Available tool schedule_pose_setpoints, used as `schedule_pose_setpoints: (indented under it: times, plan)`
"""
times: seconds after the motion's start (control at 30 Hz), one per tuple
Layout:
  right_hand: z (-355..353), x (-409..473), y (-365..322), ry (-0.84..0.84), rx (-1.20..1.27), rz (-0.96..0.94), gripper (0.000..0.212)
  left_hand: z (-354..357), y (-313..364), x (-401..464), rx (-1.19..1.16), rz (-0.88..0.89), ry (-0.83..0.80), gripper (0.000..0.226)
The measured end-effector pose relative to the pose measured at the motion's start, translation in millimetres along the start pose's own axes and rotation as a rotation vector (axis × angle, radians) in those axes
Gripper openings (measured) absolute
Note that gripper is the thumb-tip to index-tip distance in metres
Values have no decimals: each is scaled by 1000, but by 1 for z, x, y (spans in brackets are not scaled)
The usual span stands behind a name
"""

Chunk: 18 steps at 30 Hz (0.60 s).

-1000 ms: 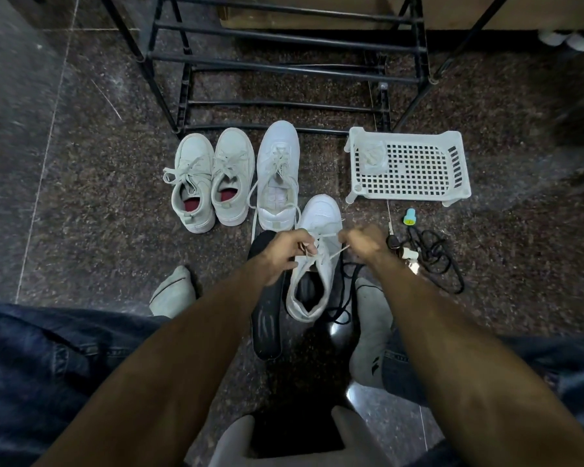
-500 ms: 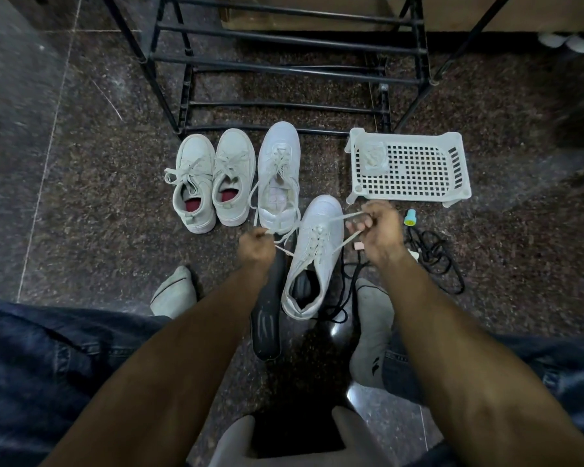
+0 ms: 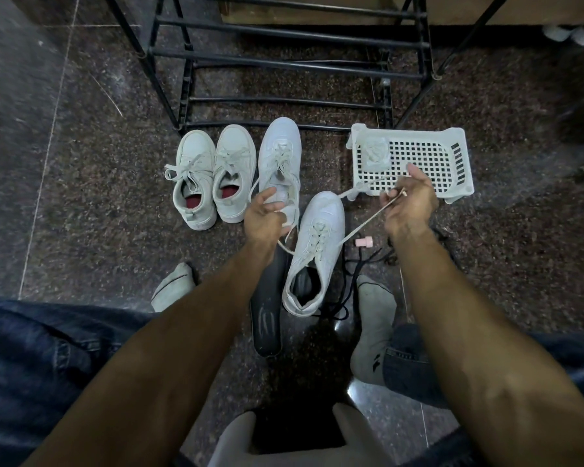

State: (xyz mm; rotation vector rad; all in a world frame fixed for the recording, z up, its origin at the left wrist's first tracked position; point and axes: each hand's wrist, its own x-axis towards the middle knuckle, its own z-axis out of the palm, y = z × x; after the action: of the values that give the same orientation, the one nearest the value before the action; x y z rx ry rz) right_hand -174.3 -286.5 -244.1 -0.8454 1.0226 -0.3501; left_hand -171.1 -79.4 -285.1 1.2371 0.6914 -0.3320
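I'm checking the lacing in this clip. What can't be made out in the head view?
- Lace, left end: hidden by the curled fingers of the left hand.
- Inside of the shoe: too dark to see.
- Cord: runs under the shoe and behind the right arm, so its ends are hidden.
- Pale item in the basket: too blurred to name.
- Rack: top cut off by the frame's edge.

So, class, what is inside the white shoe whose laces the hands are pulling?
In the white shoe, a dark insole shows at the heel opening; the lace and the shoe's upper cover the rest toward the toe.
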Motion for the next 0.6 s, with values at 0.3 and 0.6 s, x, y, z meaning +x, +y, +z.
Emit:
schedule_pose_setpoints:
  times: [0.3,0.6]
  plan:
    - [-9,5,38,-544,-1238,-154,27,-10,-26,4,1186,31,-348,44]
    - [-65,-56,116,-480,-1866,-277,40,-12,-60,-19,1756,247,-233,41]
